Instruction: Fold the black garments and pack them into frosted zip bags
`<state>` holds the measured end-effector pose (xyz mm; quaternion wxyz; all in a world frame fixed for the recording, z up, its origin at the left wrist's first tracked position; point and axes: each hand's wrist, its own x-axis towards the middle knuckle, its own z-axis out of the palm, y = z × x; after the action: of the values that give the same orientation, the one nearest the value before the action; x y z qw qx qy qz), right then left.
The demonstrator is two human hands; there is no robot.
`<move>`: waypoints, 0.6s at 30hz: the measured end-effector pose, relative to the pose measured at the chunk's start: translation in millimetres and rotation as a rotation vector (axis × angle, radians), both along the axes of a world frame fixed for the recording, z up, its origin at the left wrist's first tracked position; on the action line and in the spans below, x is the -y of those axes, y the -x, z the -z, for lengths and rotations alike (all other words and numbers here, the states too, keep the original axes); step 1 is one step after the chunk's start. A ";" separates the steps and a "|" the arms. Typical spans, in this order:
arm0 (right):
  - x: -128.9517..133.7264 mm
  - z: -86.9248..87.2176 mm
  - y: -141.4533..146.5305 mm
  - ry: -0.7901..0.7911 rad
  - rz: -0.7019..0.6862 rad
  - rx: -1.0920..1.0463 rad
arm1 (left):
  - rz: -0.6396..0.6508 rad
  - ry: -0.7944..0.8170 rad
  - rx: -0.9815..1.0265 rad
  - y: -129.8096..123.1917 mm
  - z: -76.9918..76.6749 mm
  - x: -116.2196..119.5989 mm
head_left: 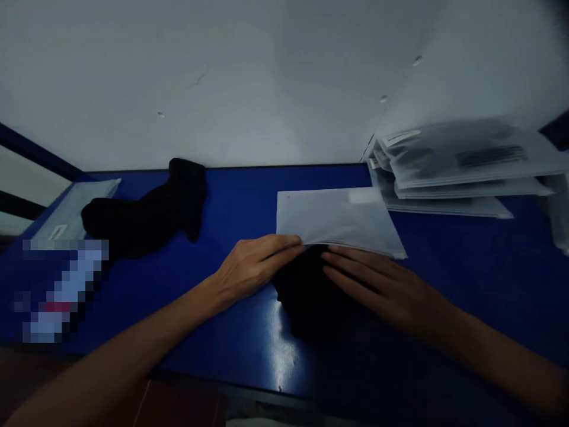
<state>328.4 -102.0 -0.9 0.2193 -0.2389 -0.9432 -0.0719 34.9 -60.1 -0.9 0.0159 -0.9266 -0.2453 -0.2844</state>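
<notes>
Where two hands [251, 264] [377, 281] rest, one pouch [329, 214] meets one cloth [306, 299].

On the blue table [240, 204] lie a frosted pouch [326, 216] and black cloth [306, 296] at centre; crumpled fabric [146, 219], a flat pouch [73, 204] and a blurred object [66, 290] at left; stacked pouches [457, 163] at upper right.

Bare forearms [146, 338], bare wrists [217, 289]; slender fingers [284, 256]
</notes>
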 end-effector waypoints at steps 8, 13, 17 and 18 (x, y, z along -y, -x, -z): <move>1.8 6.6 1.9 0.023 0.169 0.027 | 0.014 0.022 -0.176 1.3 -3.4 -3.4; 3.2 -0.2 4.2 -0.104 0.248 0.070 | -0.089 0.141 -0.191 -4.9 -8.9 -0.4; 2.6 -3.6 4.0 -0.212 0.322 0.094 | -0.083 0.158 -0.092 -9.9 -14.6 3.5; 2.6 -4.1 3.8 -0.237 0.337 0.094 | -0.046 0.115 -0.077 -10.6 -15.6 4.2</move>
<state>324.6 -104.5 3.2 0.1865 -0.3624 -0.8840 -0.2290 45.5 -64.2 14.7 -0.0215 -0.9304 -0.2819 -0.2334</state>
